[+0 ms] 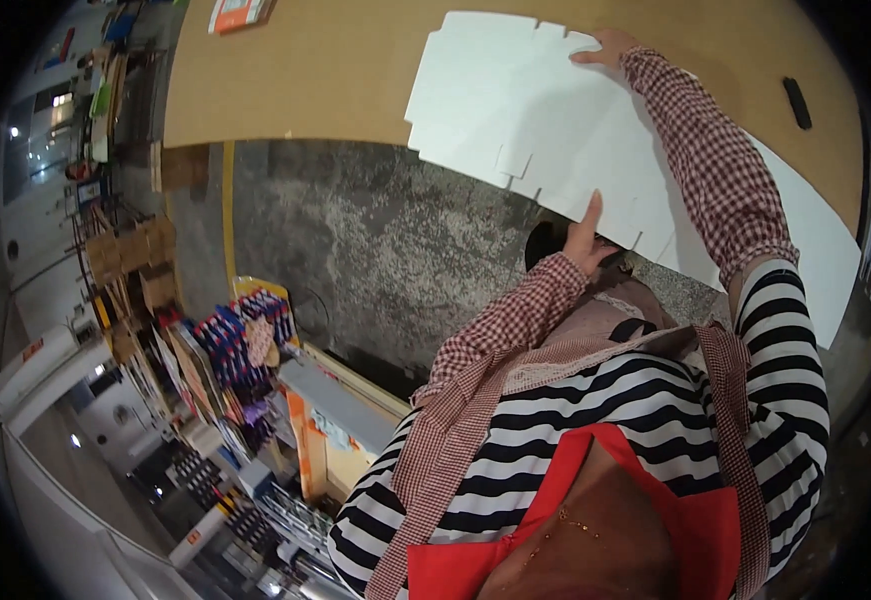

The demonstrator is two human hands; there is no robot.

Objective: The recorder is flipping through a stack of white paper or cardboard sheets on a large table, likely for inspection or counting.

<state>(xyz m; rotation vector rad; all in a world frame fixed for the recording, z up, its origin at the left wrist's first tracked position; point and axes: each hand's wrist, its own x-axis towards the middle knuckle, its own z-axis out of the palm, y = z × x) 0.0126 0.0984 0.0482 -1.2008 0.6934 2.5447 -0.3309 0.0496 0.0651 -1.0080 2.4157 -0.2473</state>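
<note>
So both hands are on a flat white die-cut cardboard sheet (535, 110) lying on the brown tabletop (315, 70). Left hand (585, 235) pinches its near edge, fingers together; right hand (605, 45) lies flat on the far edge, fingers apart.

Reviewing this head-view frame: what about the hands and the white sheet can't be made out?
- Left hand: only thumb and wrist show; its fingers are behind the white cardboard sheet.
- Right hand: its palm is hidden, facing the sheet.
- Sheet's right end: covered by the checked sleeve.
- Small black object on the brown table: too small to identify.

Bare table (305, 80) left of white sheet (515, 100).
</note>
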